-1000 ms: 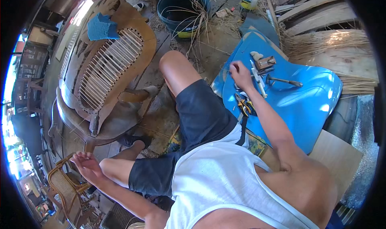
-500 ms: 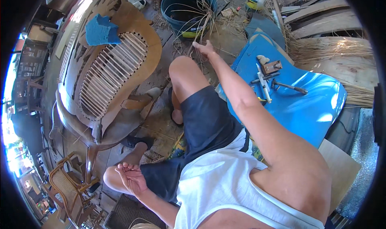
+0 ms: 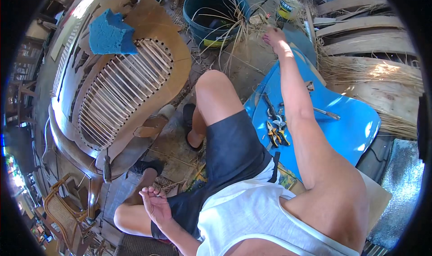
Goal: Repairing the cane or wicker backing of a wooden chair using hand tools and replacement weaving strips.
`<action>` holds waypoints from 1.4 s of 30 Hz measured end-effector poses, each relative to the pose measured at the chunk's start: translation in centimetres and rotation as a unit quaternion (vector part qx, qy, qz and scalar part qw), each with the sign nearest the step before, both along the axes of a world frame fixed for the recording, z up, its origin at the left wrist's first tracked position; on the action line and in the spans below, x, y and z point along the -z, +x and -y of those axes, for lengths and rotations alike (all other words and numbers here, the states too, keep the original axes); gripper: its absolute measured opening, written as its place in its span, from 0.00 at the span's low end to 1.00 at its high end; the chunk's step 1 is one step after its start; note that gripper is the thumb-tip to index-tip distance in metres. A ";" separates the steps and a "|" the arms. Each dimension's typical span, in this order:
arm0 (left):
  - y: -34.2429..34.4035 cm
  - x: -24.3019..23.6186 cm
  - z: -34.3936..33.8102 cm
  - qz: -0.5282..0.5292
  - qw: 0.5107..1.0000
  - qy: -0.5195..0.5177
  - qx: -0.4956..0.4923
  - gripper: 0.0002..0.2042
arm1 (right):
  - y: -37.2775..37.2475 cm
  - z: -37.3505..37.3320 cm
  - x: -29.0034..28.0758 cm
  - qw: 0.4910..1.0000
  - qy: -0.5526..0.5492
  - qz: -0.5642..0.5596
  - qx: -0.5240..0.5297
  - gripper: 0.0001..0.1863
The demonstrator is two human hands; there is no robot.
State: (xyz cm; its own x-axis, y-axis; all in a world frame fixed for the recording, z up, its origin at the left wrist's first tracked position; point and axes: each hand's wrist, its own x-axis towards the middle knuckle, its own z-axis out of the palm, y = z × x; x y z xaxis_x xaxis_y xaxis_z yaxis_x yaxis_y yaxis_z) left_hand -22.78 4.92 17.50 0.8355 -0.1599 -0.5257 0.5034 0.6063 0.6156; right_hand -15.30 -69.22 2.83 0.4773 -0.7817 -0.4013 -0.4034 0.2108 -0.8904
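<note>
My left hand [image 3: 155, 204] is open with curled fingers, palm up beside my left thigh, touching nothing I can make out. My right hand [image 3: 273, 39] reaches out over floor scraps near a yellow-and-white container [image 3: 286, 8] and a dark teal bucket [image 3: 198, 24] with pale cane strands spilling out; its fingers are slightly bent and apart. Beneath that arm lies a blue sheet [image 3: 346, 134] bearing pliers [image 3: 276, 130] and a metal tool [image 3: 327, 114]. At left, a wooden chair frame [image 3: 177, 58] laced with cane carries a blue foam piece [image 3: 110, 33].
Curved wooden boards [image 3: 360, 22] and loose cane bundles [image 3: 382, 125] fill the right side. A rattan chair [image 3: 63, 206] stands at lower left. My bent legs are between the frame and the blue sheet. A crinkled silver sheet [image 3: 389, 197] lies at far right.
My right hand moved from the tools on the blue sheet, past the bucket's strands, to farther up and right near the container. My left hand came inward toward my thigh. The view shifted slightly.
</note>
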 end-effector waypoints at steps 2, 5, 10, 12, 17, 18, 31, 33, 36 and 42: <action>0.1 0.1 1.0 -0.014 1.000 0.013 0.001 0.11 | 2.8 -0.5 0.5 0.988 0.123 0.014 0.087 0.45; -1.1 -0.7 1.5 -0.027 0.999 0.034 -0.023 0.11 | 8.8 -6.9 1.7 0.985 0.152 -0.028 -0.070 0.57; 0.2 -0.4 3.4 -0.024 0.999 0.010 0.039 0.10 | 13.4 -8.0 7.1 0.975 0.215 -0.016 -0.062 0.17; 1.2 -0.3 4.3 -0.005 0.996 -0.013 0.083 0.10 | 12.1 -3.5 6.9 0.996 0.076 -0.052 -0.021 0.07; -1.4 -1.9 2.6 0.042 0.996 0.057 0.057 0.09 | 12.0 -8.2 -9.7 0.821 -0.419 -0.270 -0.278 0.18; -0.7 -1.5 3.4 0.052 0.994 0.058 0.080 0.09 | 10.5 -4.7 -12.2 0.837 -0.426 -0.257 -0.228 0.18; 4.0 -5.0 18.7 0.211 0.918 0.146 0.303 0.12 | -4.1 -5.9 -25.8 0.901 -0.345 0.102 -0.242 0.13; 4.7 -4.6 21.2 0.192 0.923 0.048 0.329 0.20 | -5.7 -12.4 -26.4 0.892 -0.348 0.035 -0.286 0.15; 6.3 -4.4 27.1 0.105 0.934 -0.077 0.333 0.28 | -8.9 -21.1 -25.7 0.922 -0.261 0.001 -0.284 0.12; 11.3 1.0 37.6 -0.006 0.892 -0.147 0.427 0.23 | -13.1 -26.7 -19.8 0.812 -0.427 0.029 -0.396 0.14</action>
State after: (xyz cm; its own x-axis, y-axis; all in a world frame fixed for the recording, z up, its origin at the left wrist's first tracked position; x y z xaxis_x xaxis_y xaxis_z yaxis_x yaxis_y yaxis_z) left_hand -11.51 -32.71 16.54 0.3382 -0.8678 -0.3641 0.8648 0.1339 0.4839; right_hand -28.43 -42.55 22.63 0.9652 -0.2017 0.1666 -0.0638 -0.7989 -0.5980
